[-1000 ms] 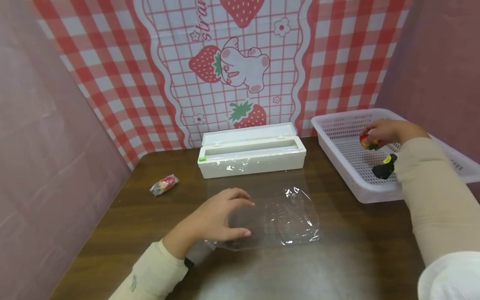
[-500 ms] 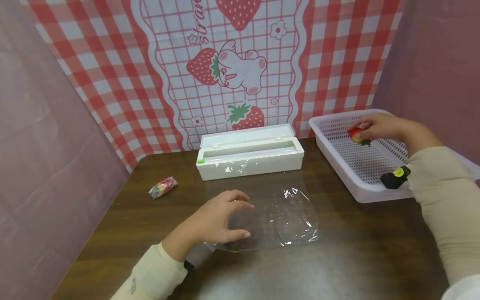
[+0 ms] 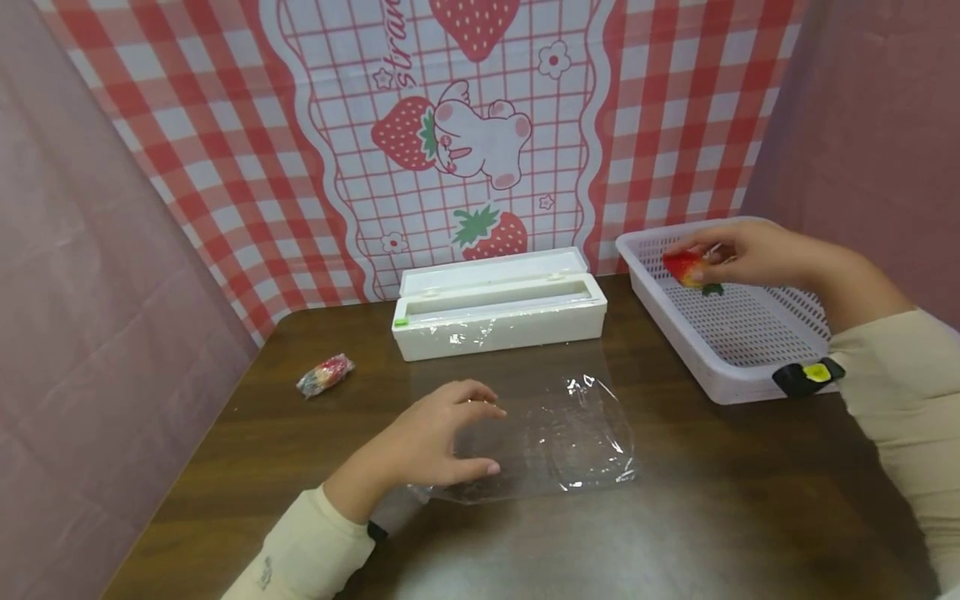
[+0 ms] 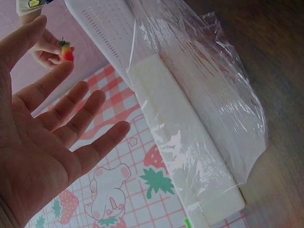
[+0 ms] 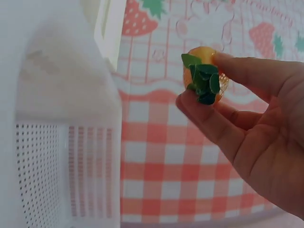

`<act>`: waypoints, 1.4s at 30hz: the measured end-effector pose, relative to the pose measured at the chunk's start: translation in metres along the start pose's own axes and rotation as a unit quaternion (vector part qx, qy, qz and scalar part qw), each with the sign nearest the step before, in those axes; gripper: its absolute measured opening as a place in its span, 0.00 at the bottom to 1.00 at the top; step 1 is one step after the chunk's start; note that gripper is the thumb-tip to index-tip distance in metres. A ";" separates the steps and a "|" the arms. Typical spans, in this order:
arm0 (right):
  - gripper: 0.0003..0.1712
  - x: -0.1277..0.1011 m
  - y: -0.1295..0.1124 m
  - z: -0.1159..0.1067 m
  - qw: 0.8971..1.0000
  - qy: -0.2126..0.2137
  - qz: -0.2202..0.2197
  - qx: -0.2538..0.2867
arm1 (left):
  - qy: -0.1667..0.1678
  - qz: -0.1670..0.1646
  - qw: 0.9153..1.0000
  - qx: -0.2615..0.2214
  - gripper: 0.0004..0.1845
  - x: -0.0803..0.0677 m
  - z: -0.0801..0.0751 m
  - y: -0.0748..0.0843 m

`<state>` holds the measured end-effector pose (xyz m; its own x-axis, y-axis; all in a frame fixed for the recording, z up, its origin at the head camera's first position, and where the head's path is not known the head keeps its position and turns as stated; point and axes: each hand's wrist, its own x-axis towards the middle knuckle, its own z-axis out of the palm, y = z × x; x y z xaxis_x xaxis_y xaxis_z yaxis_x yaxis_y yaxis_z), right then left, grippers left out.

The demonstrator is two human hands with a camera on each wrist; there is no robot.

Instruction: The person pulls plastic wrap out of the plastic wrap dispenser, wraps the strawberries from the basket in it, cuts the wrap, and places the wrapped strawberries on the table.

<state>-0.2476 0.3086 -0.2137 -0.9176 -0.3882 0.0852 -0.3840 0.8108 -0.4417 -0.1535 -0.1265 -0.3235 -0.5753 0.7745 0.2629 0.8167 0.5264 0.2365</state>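
Between thumb and fingertips my right hand [image 3: 787, 262] pinches a strawberry [image 3: 679, 268], red shading to yellow. Its green leaves [image 5: 205, 81] face the right wrist camera. The hand is over the white plastic basket [image 3: 678, 340]. My left hand [image 3: 427, 437] has its fingers spread and relaxed, holding nothing, low over a sheet of clear cling film [image 3: 585, 437]. That film runs across the table from a white cling film dispenser box [image 3: 502, 329], whose lid stands open. In the left wrist view the film [image 4: 223, 99] looks wrinkled and shiny.
A small red-and-yellow thing wrapped in clear film [image 3: 326, 376] lies on the brown table [image 3: 247, 467] at the left. A red-and-white strawberry-print cloth [image 3: 300, 208] hangs behind, with pink cloth at both sides.
My right hand has lifted the strawberry and carried it left, toward the basket's left side. The left hand and the film have stayed in place.
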 end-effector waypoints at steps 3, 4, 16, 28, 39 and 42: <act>0.33 -0.004 -0.013 0.004 1.000 0.008 -0.018 -0.005 | 0.002 0.000 1.000 0.002 0.28 0.000 0.000 0.000; 0.33 -0.005 -0.016 0.006 1.000 0.009 -0.023 -0.002 | 0.003 0.001 1.000 0.002 0.28 0.000 0.000 0.000; 0.28 -0.007 -0.046 0.033 0.993 -0.012 -0.094 0.067 | 0.009 0.004 1.000 -0.001 0.27 -0.001 0.000 0.000; 0.25 0.005 -0.060 0.067 0.981 -0.051 -0.176 0.070 | 0.018 0.012 1.000 -0.003 0.28 -0.002 0.000 -0.001; 0.21 0.029 -0.079 0.112 0.953 -0.169 -0.235 0.088 | 0.012 0.007 1.000 -0.011 0.28 -0.002 -0.003 -0.001; 0.21 0.035 -0.087 0.125 0.944 -0.200 -0.249 0.079 | 0.007 0.003 1.000 -0.017 0.28 -0.002 -0.004 -0.001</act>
<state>-0.2337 0.1699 -0.2842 -0.5037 -0.8638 -0.0121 -0.7082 0.4209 -0.5668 -0.1534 -0.1296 -0.3210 -0.5711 0.7728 0.2769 0.8183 0.5093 0.2666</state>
